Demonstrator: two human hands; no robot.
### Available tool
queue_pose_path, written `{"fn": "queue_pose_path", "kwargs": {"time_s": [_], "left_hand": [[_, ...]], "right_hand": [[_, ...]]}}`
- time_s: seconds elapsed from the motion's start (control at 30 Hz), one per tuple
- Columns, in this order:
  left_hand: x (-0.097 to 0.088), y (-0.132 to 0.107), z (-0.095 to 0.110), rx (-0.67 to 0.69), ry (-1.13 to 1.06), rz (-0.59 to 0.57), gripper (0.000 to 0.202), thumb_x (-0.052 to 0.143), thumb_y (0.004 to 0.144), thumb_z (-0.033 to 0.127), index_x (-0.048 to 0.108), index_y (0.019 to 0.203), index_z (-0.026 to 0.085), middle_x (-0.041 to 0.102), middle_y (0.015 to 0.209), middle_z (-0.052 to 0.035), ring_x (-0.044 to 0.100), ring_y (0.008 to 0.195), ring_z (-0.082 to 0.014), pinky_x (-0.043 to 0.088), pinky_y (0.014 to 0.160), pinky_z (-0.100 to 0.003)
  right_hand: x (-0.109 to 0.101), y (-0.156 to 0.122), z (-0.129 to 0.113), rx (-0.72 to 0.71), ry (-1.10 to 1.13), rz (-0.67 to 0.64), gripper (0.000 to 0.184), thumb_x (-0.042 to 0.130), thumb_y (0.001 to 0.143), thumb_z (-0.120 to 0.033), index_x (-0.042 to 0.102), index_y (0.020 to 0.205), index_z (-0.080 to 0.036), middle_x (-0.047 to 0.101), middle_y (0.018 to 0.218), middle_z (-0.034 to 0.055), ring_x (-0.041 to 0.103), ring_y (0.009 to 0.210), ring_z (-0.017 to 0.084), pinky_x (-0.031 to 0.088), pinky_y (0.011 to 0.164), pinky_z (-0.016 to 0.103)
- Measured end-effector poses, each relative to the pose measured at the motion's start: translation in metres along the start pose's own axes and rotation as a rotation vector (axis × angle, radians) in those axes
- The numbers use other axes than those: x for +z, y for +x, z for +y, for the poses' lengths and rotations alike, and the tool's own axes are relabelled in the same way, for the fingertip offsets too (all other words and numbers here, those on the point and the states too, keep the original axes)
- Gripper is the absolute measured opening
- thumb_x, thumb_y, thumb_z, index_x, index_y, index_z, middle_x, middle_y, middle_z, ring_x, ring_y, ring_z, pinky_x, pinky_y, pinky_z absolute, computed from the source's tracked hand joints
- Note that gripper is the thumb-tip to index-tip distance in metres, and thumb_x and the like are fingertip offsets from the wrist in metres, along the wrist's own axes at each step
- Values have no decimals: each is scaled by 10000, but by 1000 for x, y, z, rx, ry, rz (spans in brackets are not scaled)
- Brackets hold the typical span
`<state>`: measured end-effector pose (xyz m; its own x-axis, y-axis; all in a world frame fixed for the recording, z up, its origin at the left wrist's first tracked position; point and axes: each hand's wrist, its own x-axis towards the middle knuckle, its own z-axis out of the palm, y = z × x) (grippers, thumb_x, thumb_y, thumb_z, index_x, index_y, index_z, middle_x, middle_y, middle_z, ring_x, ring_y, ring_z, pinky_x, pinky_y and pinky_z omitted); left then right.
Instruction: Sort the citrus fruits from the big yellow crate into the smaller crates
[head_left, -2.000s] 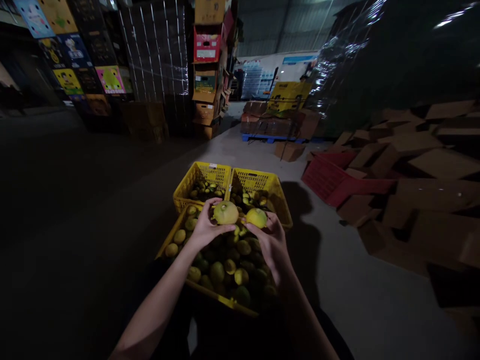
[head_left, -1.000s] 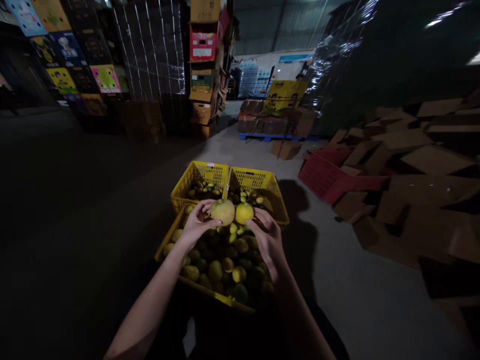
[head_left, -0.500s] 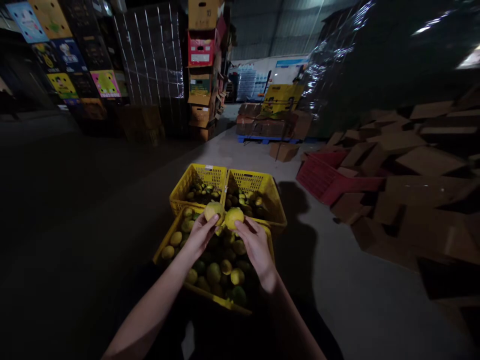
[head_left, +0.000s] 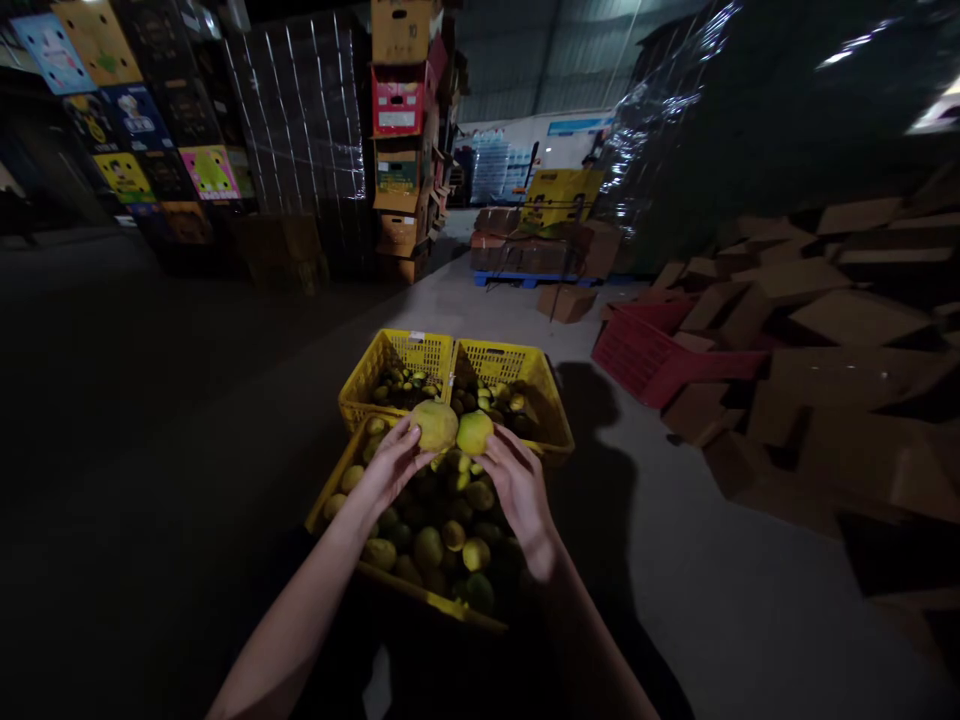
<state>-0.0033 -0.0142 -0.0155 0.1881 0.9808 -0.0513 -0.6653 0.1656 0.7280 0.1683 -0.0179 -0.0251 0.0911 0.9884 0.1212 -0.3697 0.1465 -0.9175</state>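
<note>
My left hand (head_left: 392,468) is closed around a large, pale yellow-green lemon (head_left: 435,427), thumb on its near side. In my right hand (head_left: 517,480) is a smaller, brighter lemon (head_left: 475,433) with a green patch, gripped by the fingers. The two lemons are held side by side, almost touching, above the near yellow crate (head_left: 427,597). Many yellow and green lemons (head_left: 428,548) fill that crate. Behind it stand two more yellow crates, a left one (head_left: 360,372) and a right one (head_left: 556,400), each with fruit in the bottom.
To the right lies a red crate (head_left: 645,350) beside a heap of flattened cardboard boxes (head_left: 840,400). Ahead, a blue pallet (head_left: 517,279) carries boxes. Stacked cartons (head_left: 397,180) and a wrapped pallet load (head_left: 300,130) stand farther back on the left.
Both lemons have turned in my fingers and show more of their surfaces. My left thumb has slid back toward the left edge of its lemon; my right fingers have shifted right.
</note>
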Motion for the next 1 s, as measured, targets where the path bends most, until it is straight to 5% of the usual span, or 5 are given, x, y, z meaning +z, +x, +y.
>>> {"fn": "queue_pose_path", "kwargs": {"time_s": [0.27, 0.5, 0.73, 0.87, 1.0], "left_hand": [[9, -3, -3, -118, 19, 13, 417, 588, 825, 356, 541, 1229, 267, 615, 1156, -71, 663, 886, -192, 559, 758, -317], [5, 3, -2, -388, -60, 247, 438, 444, 850, 452, 601, 1060, 102, 668, 695, -82, 630, 522, -167, 524, 484, -259], [-11, 9, -9, -350, -453, 137, 424, 463, 715, 322, 575, 1043, 79, 672, 969, -163, 643, 933, -298, 522, 801, -480], [-7, 6, -15, -339, -470, -20, 431, 481, 671, 270, 576, 1059, 107, 665, 1031, -139, 602, 1025, -313, 419, 925, -568], [2, 2, -18, -349, -416, 33, 312, 484, 691, 258, 618, 941, 129, 687, 859, -89, 645, 865, -253, 446, 899, -518]], "right_hand": [[5, 3, 15, 155, 147, 28, 188, 622, 732, -399, 653, 781, -220, 714, 846, 46, 662, 867, 247, 546, 710, 363], [11, 3, 15, 225, 260, -145, 175, 645, 714, -389, 631, 782, -229, 705, 822, 31, 645, 900, 242, 539, 729, 355], [10, 9, 16, 125, 369, -52, 222, 631, 742, -445, 602, 874, -269, 670, 950, 9, 629, 943, 213, 532, 807, 375], [12, 5, 25, -145, 38, 52, 313, 620, 783, -405, 550, 1063, -285, 581, 1141, 23, 573, 1045, 194, 490, 905, 381], [15, -3, 31, -308, -458, -77, 401, 499, 871, -394, 491, 1253, -273, 480, 1324, 59, 415, 1265, 207, 287, 1102, 422]]}}
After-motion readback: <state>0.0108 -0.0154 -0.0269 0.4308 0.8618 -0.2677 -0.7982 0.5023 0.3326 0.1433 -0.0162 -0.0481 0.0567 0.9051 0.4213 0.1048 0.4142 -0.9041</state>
